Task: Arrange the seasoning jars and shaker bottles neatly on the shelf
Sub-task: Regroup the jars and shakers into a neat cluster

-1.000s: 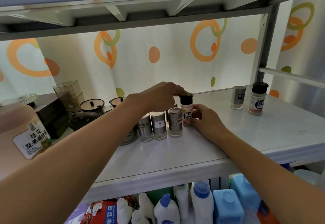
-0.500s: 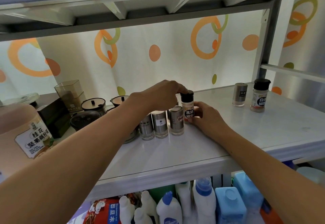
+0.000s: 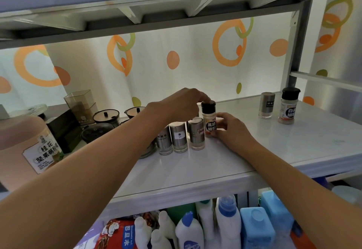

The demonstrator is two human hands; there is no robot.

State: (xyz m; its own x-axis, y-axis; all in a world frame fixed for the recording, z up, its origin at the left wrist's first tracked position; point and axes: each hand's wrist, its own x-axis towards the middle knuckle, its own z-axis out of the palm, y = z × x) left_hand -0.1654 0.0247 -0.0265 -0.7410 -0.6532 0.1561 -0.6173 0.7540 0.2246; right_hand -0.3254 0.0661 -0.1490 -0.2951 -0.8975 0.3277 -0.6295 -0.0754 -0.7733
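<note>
The black-capped pepper bottle [image 3: 209, 123] stands upright mid-shelf, with pale powder showing through its clear body. The left hand [image 3: 182, 104] curls its fingers onto the cap, and the right hand [image 3: 231, 129] wraps the lower body. At its 9 o'clock three steel-sleeved shakers [image 3: 178, 137] stand in a close row. At 2 o'clock, well apart, stand a lone steel shaker [image 3: 266, 105] and a white pepper bottle [image 3: 289, 107]. Glossy white shelf [image 3: 274, 151] lies open between them and on to the front edge at 6 o'clock.
</note>
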